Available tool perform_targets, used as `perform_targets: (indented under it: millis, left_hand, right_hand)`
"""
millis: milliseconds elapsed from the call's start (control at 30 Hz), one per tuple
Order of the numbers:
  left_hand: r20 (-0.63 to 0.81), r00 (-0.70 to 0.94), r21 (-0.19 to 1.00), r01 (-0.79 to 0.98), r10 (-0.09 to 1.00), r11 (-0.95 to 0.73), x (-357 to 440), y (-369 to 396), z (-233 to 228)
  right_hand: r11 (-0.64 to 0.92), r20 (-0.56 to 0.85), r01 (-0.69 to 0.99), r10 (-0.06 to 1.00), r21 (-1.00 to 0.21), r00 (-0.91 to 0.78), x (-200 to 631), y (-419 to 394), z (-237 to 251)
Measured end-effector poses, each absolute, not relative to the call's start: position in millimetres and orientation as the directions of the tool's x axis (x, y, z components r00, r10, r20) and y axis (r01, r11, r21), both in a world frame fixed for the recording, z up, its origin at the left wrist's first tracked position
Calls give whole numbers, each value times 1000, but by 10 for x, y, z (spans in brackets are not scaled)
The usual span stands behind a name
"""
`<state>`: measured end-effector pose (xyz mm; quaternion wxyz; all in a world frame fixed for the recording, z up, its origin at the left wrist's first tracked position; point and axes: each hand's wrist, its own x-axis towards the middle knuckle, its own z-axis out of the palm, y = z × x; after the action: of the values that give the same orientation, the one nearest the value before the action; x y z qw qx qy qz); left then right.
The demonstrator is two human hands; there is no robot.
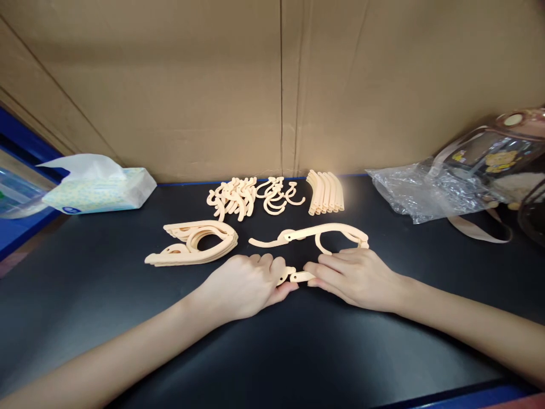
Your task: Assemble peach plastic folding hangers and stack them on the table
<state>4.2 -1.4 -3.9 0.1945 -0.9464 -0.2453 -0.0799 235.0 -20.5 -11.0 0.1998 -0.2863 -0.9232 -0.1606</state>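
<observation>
Head view: left hand [251, 287] and right hand [355, 278] are gripping peach round-ended plastic pieces [302, 276], seemingly joining them, probably needing alignment next.

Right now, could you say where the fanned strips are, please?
In the head view, the strips lie right of centre, between the loose hooks and the crumpled plastic.

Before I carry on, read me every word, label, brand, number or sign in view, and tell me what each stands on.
No text is legible.
Tissue pack: a blue mark low on the side, too small to read.
Clear bag: a bear print with yellow marks, too blurred to tell whether any are letters.
Stack of beige pieces: no lettering I can make out.
</observation>
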Motion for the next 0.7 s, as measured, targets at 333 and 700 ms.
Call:
perform_targets:
  millis: [333,700]
  left_hand:
    - [275,839,-116,514,470,-850,23,35,-46]
    - [241,858,-153,496,454,-855,30,26,-57]
  right_hand:
    - [767,501,607,450,208,-740,2352,-179,-124]
    - [768,485,598,443,228,-754,2352,-178,-129]
